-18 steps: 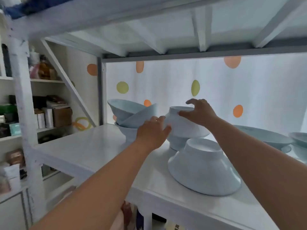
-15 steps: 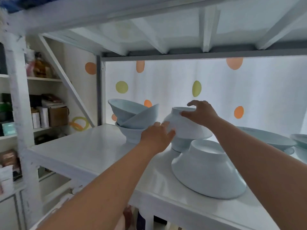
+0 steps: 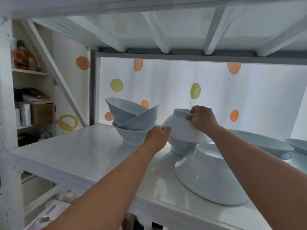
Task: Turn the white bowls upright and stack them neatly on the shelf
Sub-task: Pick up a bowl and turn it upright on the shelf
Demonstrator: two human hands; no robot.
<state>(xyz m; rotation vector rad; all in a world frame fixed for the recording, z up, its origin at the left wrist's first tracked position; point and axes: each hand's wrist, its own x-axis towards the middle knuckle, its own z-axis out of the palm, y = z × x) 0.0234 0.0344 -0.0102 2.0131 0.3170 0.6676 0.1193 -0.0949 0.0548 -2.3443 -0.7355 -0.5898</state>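
An upside-down white bowl point(image 3: 181, 128) sits on top of another bowl point(image 3: 180, 147) at the middle of the shelf point(image 3: 79, 151). My right hand point(image 3: 201, 118) grips its foot ring at the top. My left hand point(image 3: 157, 136) holds its lower left rim. Left of them, two bowls point(image 3: 131, 113) lie tilted inside an upright bowl point(image 3: 131, 136). A large upside-down bowl point(image 3: 209, 173) rests near the shelf's front edge, under my right forearm.
Wide shallow bowls point(image 3: 259, 141) stand at the right, partly behind my right arm, with more point(image 3: 297, 146) at the frame's edge. A dotted curtain point(image 3: 182, 90) closes the back. The shelf above point(image 3: 166, 27) hangs low. Side shelves point(image 3: 31, 113) hold boxes.
Both hands have closed further round the upside-down bowl, and the bowl has tipped slightly, its left rim rising. The camera has moved closer and a little left.
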